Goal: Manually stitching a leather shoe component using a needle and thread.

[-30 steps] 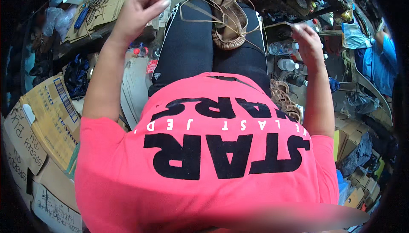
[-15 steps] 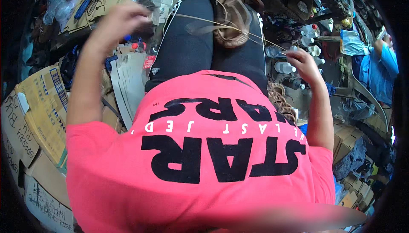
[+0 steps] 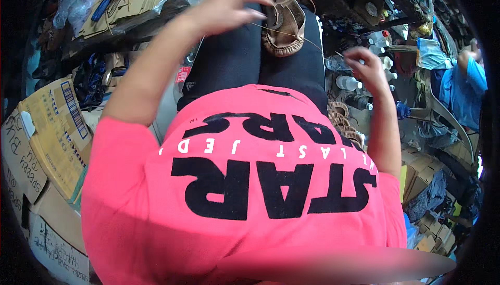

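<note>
A brown leather moccasin-style shoe (image 3: 284,43) with a gathered toe rests between my dark-trousered thighs, its toe toward me. Over the shoe's opening my left hand (image 3: 234,6) reaches in from the left, fingers stretched and apart. A thin tan thread (image 3: 312,42) crosses the shoe and runs toward my right hand (image 3: 367,69). That hand is held out to the right, fingers curled in a pinch at the thread's end. Whether a needle is there is too small to tell.
Flat cardboard pieces (image 3: 125,4) and a blue-handled tool lie at far left. Cardboard boxes (image 3: 52,129) stand at left. Plastic bottles (image 3: 348,83) and several brown shoe pieces (image 3: 341,118) are at right. A person in blue (image 3: 463,87) sits at far right.
My left hand has come in from the far left to the shoe, and the thread no longer stretches out to that side. My right hand stays at about the same place.
</note>
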### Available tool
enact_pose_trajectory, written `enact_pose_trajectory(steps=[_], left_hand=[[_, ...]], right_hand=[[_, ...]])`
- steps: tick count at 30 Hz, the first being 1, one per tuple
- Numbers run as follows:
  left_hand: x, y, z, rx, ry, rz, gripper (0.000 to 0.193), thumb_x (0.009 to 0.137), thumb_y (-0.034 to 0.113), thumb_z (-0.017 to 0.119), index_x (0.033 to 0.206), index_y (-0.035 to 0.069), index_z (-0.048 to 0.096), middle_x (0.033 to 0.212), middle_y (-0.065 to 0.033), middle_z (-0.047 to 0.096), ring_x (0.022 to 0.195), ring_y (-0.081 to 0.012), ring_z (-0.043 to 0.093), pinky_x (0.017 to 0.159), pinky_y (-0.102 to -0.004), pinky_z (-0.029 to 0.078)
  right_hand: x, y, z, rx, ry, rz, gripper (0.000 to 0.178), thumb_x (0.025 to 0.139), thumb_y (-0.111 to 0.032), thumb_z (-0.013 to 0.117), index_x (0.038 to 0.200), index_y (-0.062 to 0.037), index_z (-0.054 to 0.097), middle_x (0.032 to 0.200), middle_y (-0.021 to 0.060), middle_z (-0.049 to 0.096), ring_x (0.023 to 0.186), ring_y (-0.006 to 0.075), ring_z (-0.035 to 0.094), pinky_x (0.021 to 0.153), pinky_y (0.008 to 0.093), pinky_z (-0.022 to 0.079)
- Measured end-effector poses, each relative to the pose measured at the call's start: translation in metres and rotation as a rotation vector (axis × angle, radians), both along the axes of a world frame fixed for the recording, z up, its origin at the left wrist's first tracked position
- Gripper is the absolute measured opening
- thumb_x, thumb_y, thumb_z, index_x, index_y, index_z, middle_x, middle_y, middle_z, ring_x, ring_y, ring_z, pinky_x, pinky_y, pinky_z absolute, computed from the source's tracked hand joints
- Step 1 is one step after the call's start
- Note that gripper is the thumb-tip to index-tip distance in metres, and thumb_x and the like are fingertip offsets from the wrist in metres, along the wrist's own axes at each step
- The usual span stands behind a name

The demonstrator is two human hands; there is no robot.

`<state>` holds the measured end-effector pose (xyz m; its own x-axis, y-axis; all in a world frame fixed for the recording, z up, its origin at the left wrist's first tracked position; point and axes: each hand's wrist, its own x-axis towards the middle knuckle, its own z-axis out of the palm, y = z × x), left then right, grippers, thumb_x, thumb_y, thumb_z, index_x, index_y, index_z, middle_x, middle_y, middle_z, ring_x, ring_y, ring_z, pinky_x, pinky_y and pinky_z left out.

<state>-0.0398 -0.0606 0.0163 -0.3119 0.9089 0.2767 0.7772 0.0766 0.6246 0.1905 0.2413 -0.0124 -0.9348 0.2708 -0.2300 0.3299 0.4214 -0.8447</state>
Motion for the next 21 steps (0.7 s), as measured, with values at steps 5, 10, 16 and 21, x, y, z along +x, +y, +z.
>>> enact_pose_trajectory(steps=[5, 10, 16, 21], left_hand=[[0.024, 0.069, -0.02, -0.188, -0.103, -0.171, 0.025, 0.076, 0.019, 0.069, 0.096, 0.005, 0.064, 0.098, -0.009, 0.061, 0.094, -0.0239, 0.058, 0.083, -0.0319, 0.045], [0.014, 0.069, -0.04, -0.288, -0.457, -0.251, 0.024, 0.076, 0.021, 0.071, 0.09, 0.002, 0.065, 0.088, -0.0068, 0.058, 0.085, -0.0166, 0.057, 0.078, -0.029, 0.045], [0.011, 0.067, -0.044, -0.347, -0.671, -0.227, 0.022, 0.076, 0.019, 0.07, 0.09, 0.002, 0.067, 0.082, -0.0028, 0.063, 0.079, -0.0105, 0.057, 0.074, -0.0257, 0.046], [0.012, 0.066, -0.041, -0.349, -0.708, -0.219, 0.022, 0.078, 0.018, 0.069, 0.091, 0.001, 0.067, 0.08, -0.0006, 0.065, 0.075, -0.0082, 0.057, 0.072, -0.025, 0.046]], right_hand=[[-0.066, -0.042, 0.005, 0.095, 0.195, 0.197, 0.018, 0.073, 0.004, 0.066, 0.089, -0.005, 0.068, 0.084, 0.0008, 0.057, 0.082, 0.0106, 0.056, 0.075, 0.0241, 0.045], [-0.068, -0.041, -0.009, 0.061, 0.103, 0.289, 0.013, 0.078, 0.004, 0.063, 0.088, -0.0033, 0.066, 0.087, 0.0003, 0.056, 0.086, 0.0102, 0.056, 0.077, 0.0232, 0.046], [-0.062, -0.049, -0.015, -0.008, 0.134, 0.305, 0.011, 0.078, 0.001, 0.065, 0.087, -0.0044, 0.067, 0.087, 0.0001, 0.057, 0.085, 0.0102, 0.054, 0.076, 0.0232, 0.043], [-0.057, -0.054, -0.017, -0.032, 0.158, 0.236, 0.01, 0.078, -0.001, 0.066, 0.087, -0.004, 0.067, 0.084, 0.0003, 0.058, 0.083, 0.0103, 0.054, 0.074, 0.0233, 0.041]])
